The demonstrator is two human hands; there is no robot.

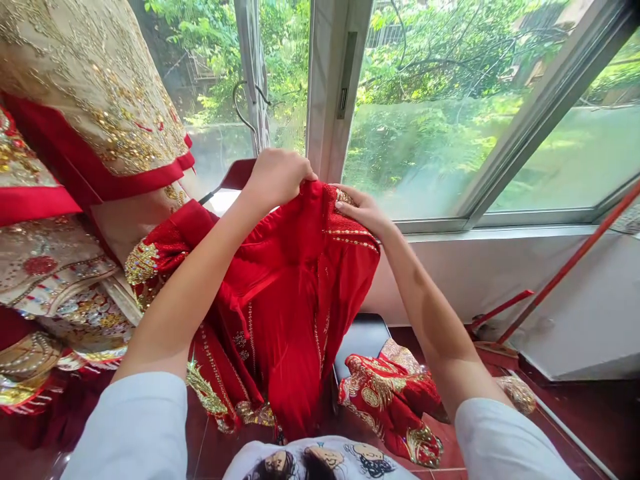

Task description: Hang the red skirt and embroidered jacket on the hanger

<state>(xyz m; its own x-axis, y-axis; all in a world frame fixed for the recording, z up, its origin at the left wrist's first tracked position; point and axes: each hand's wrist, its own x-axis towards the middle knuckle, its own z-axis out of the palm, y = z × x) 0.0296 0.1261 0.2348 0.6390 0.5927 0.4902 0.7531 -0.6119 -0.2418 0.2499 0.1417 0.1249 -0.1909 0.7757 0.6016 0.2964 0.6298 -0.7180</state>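
A red embroidered jacket [290, 293] with gold beading hangs in front of me, its lining facing me. My left hand [281, 175] is closed on its upper edge by the collar, fingertips pinching the cloth. To the right, my right hand [364, 210] grips the gold-trimmed shoulder between thumb and fingers. Behind my left wrist shows part of a dark red hanger [236, 176] with a metal hook [241, 110]; my forearm and the jacket hide the rest of it. The jacket's lower end hangs down toward the tiled floor.
Beige and red beaded gowns [120, 113] crowd the left side. Windows [425, 133] stand behind the jacket. Below, a black seat [367, 330] stands near another red and gold garment [385, 393]. A red pole [570, 267] leans at the right wall.
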